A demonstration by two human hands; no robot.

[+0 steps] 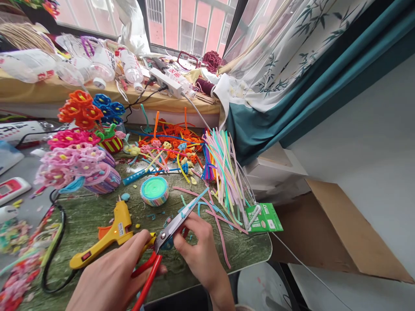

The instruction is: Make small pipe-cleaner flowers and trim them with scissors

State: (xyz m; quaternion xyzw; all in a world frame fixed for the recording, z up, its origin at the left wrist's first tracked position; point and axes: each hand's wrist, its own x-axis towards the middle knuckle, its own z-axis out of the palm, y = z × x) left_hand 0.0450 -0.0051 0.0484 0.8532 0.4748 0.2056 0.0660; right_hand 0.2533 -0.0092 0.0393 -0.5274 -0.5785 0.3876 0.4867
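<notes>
Green wood-look table (243, 252) under both my hands, teal curtain (256, 125) hanging beyond its far right side. Open cardboard box (359, 233) to the right, off the table edge. Bundle of pastel pipe cleaners (227, 168) lying at the table's right, purple ones beside it. My left hand (113, 274) is wrapped at the red-handled scissors, fingertips showing past the lower handle. My right hand (202, 248) is curled by the blades, thumb and fingers bent close together with fingertips against the steel; can't tell if they pinch a snippet too. Pink and lilac pipe-cleaner flowers (61, 162) left, orange flowers (79, 108) behind them. Yellow glue gun (121, 226) flat on the table, just beside my left hand, nozzle pointing away from me. Red-handled scissors (173, 225) between my hands, blades nearly together, tips pointing away and to the right. Small round pot (154, 190) with coiled green top, beyond the scissors, near the glue gun. Green packet (272, 216) at the table's right edge. Yellow piece (151, 239) by my left fingers, held or not unclear. Light-blue snippet (183, 214) at the blades, near my right fingertips.
</notes>
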